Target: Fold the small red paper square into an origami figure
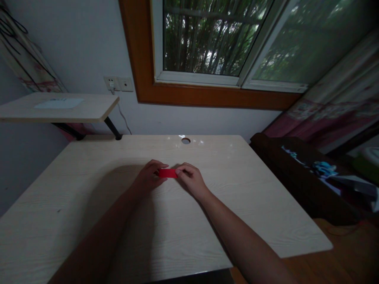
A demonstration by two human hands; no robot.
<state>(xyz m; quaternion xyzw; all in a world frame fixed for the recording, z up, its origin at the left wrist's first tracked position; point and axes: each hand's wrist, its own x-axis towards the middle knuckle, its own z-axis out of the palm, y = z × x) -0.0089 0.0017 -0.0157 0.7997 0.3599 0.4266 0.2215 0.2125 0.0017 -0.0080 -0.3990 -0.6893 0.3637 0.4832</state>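
Observation:
Between my two hands is a small flat red rectangle [168, 173], perhaps folded paper; its exact kind cannot be made out. My left hand [149, 175] grips its left end, with fingers above and below. The right end is pinched between the thumb and fingers of my right hand [191, 177]. Both hands are over the middle of the pale wood-grain desk [183, 236], and the red piece lies level, its long side running left to right. Whether it touches the desktop is hard to tell.
A raised shelf [97, 112] on black legs stands at the back left, bearing a white sheet [59, 103]. Near the back edge is a round cable hole [186, 141]. Beyond the right edge sits a dark brown piece of furniture [284, 157] with cloth items on it.

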